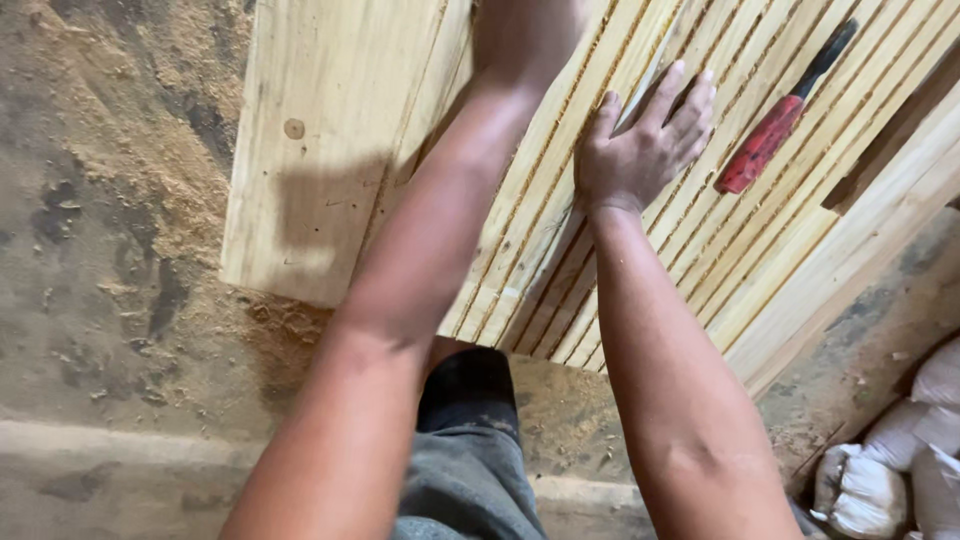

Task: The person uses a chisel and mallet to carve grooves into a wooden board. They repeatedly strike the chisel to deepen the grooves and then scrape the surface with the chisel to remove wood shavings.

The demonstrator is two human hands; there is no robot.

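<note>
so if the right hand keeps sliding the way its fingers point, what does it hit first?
Probably nothing soon: the right hand lies flat on the grooved wooden slats, fingers aimed up-right. The red-handled tool lies off to the right of that line.

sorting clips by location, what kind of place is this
Probably a woodworking shop or carpentry yard: sawdust covers the floor, pale wooden slats lie side by side under the right hand, and a red-handled tool rests on them.

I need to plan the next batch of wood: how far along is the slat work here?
Done: many slats lie side by side on the boards. In hand: the right hand presses flat on one; the left hand is out of frame. Left: cannot tell; the red-handled tool lies unused.
</note>
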